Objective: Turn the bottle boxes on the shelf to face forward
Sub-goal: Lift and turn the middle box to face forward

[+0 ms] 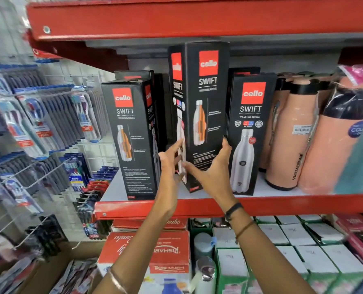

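Observation:
Three black bottle boxes stand on the white shelf board (261, 188) behind a red shelf edge (197, 205). The tall middle box (206, 115) is turned at an angle, one corner toward me, showing two printed sides. My left hand (171, 164) lies with spread fingers against its lower left side. My right hand (213, 172) grips its lower right side, thumb on the near face. The left box (131, 136) shows its cutaway-bottle side, slightly angled. The right box (250, 132) shows a silver bottle picture toward me. More black boxes stand behind them.
Peach flasks (290, 136) stand close to the right of the boxes. A red shelf beam (197, 18) hangs low above the tall box. Toothbrush packs (38, 124) hang on wire hooks at left. Red and white cartons (155, 251) fill the shelf below.

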